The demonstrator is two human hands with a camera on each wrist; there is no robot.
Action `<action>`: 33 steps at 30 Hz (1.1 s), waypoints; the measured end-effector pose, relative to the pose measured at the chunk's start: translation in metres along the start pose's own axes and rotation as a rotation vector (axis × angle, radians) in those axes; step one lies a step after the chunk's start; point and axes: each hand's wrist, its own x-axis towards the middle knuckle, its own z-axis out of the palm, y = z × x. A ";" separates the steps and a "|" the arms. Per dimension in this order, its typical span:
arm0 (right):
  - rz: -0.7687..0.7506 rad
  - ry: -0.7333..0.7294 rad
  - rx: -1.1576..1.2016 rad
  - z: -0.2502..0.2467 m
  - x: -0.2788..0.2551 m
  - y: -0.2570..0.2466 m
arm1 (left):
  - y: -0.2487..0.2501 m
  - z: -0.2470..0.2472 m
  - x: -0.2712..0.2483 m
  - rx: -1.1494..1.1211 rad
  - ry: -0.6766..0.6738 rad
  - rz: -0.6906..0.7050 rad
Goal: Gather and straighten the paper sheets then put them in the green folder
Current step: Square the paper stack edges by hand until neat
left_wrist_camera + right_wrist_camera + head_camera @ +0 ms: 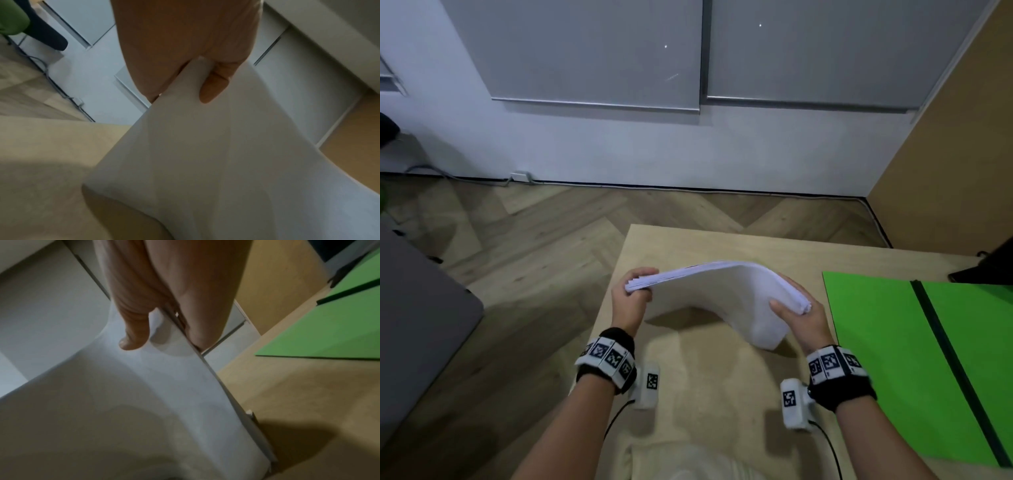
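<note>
A thick stack of white paper sheets (722,294) hangs lifted above the light wooden table (709,394), bowed upward in the middle, its near edge drooping towards the table. My left hand (631,291) pinches the stack's left end, where the sheet edges are fanned unevenly. My right hand (796,313) grips the right end, thumb on the near face. In the left wrist view my thumb (213,86) presses the paper sheets (205,162). The right wrist view shows the thumb (133,337) on the paper sheets (123,402). The green folder (914,346) lies open and flat at the right.
A dark object (989,267) sits at the table's far right corner beyond the folder. The table's left edge runs past my left wrist, with wooden floor (517,240) below. A grey surface (417,308) stands at the far left.
</note>
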 end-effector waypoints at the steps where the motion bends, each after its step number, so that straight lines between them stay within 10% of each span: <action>1: 0.027 0.009 0.006 0.002 0.003 0.002 | 0.001 0.000 0.005 0.018 0.001 -0.014; 8: 0.269 0.105 -0.072 0.006 0.028 0.007 | 0.014 0.022 0.026 0.150 0.041 -0.073; 15: 0.162 0.159 -0.206 -0.010 0.029 -0.006 | 0.023 0.011 0.025 0.050 0.087 -0.162; 20: -0.016 -0.037 -0.325 -0.016 0.035 -0.057 | 0.067 -0.005 0.021 0.478 -0.015 0.210; 24: -0.147 -0.245 -0.574 0.005 0.032 -0.102 | 0.108 0.034 -0.012 0.960 -0.383 0.575; 28: -0.213 -0.413 -0.560 0.022 0.020 -0.132 | 0.112 0.055 -0.019 0.640 -0.633 0.448; 33: -0.181 -0.388 -0.421 0.001 0.009 -0.132 | 0.105 0.038 -0.007 0.490 -0.485 0.356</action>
